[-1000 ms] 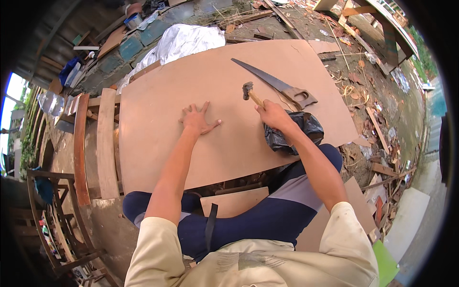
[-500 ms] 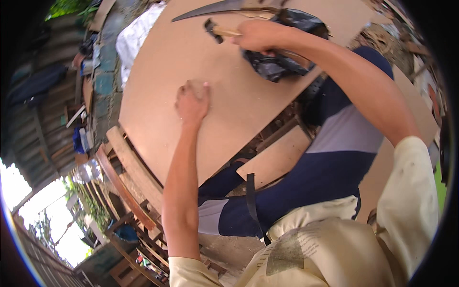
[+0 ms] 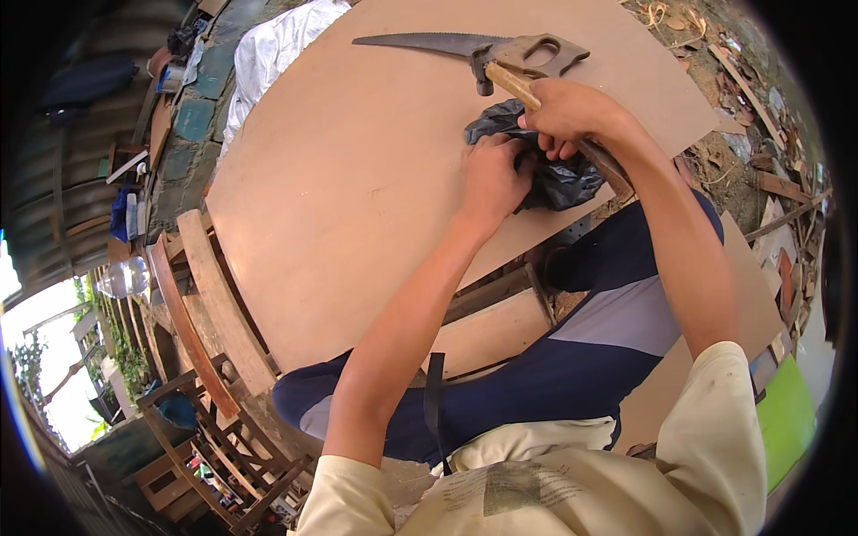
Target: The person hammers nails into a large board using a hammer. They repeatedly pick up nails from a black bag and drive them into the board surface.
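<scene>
My right hand (image 3: pixel 569 113) grips the wooden handle of a hammer (image 3: pixel 500 75), whose dark head lies over the board next to a handsaw (image 3: pixel 465 46). My left hand (image 3: pixel 494 176) rests on a crumpled black plastic bag (image 3: pixel 554 174) at the near edge of the large brown plywood board (image 3: pixel 357 179), fingers reaching into its folds. The two hands almost touch over the bag. The saw lies flat on the board's far side, with its wooden grip just beyond the hammer head.
A wooden frame and planks (image 3: pixel 201 304) run along the board's left edge. A white sack (image 3: pixel 277 45) lies beyond the board. Rubble and wood scraps (image 3: pixel 760 134) cover the ground at right. My legs in dark blue shorts (image 3: pixel 572 375) are under the board.
My left hand has left the middle of the board and moved right onto the black bag. The right hand still holds the hammer, now beside the bag. The view has swung.
</scene>
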